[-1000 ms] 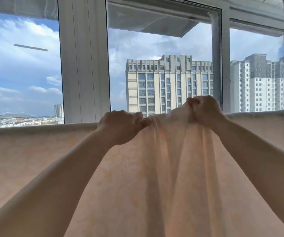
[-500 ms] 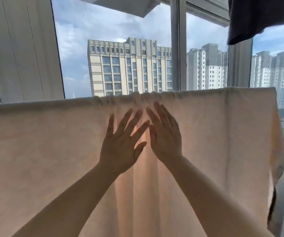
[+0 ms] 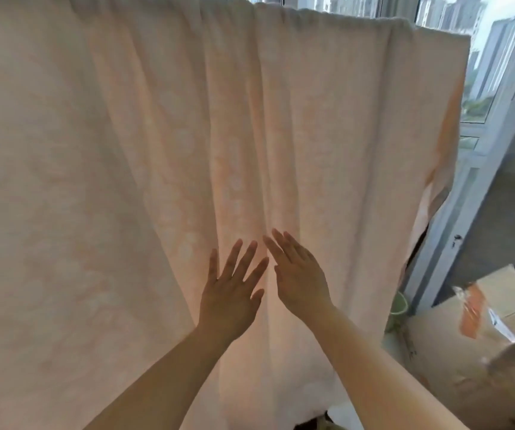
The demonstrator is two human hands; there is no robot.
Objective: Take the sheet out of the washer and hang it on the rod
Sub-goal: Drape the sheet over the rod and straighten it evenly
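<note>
A pale peach sheet (image 3: 94,181) hangs draped over a rod that its top fold hides, filling most of the head view. Vertical creases run down its middle. My left hand (image 3: 231,293) lies flat on the cloth low in the middle, fingers spread and straight. Beside it, my right hand (image 3: 299,274) is also flat against the sheet, fingers together and pointing up-left. Neither hand grips the fabric. The washer is not in view.
A window frame (image 3: 479,144) stands to the right of the sheet's edge, with tall buildings outside. A cardboard box (image 3: 482,346) with orange tape sits at the lower right. A green pot (image 3: 400,305) stands near the sheet's right edge.
My hands let go of the bunched top edge, opened flat, and slid down the sheet's middle. The view tilted down and right, and the sheet now fills it.
</note>
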